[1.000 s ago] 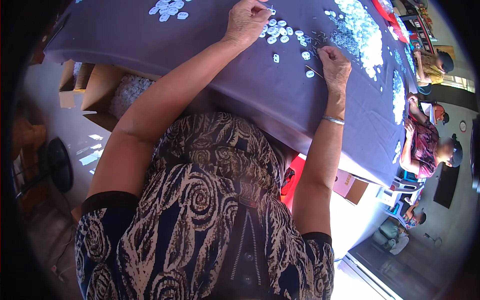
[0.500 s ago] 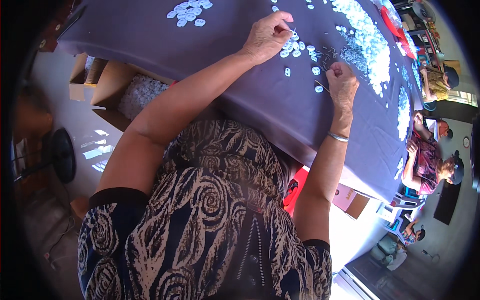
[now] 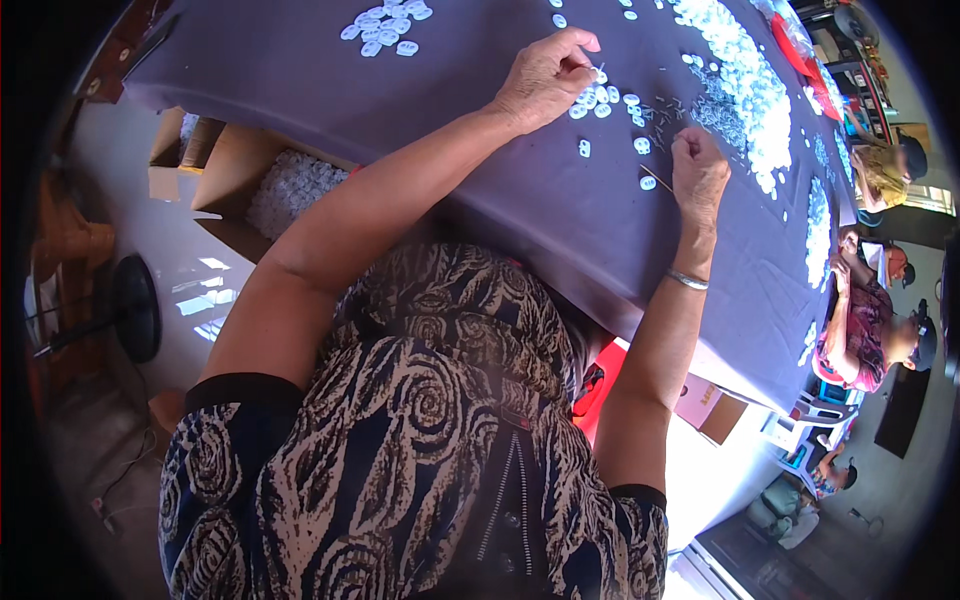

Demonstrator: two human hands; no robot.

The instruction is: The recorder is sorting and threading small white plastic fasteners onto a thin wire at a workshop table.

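My left hand [image 3: 545, 84] hovers over the dark tablecloth with its thumb and fingers curled together. A thin pale sliver shows at its thumb tip, too small to name. Just beyond the fingertips is a loose cluster of small white oval plastic pieces [image 3: 602, 97] with dark marks. My right hand [image 3: 702, 180] is closed, its fingers bent inward; what they hold, if anything, is hidden. Beside it lie a thin yellowish stick [image 3: 656, 178] and a single white oval piece [image 3: 647, 183]. Small grey nail-like bits [image 3: 660, 118] are scattered between the hands.
A large white heap [image 3: 745, 100] of small pieces runs along the right, next to a grey pile [image 3: 715, 105]. More ovals [image 3: 385, 25] lie far left. Below the table edge stands an open carton [image 3: 225, 170] of whitish pieces. Several people sit at right.
The whole view has shifted slightly, so things appear a little lower and further right. My right hand has moved slightly right of the stick; both hands stay closed.
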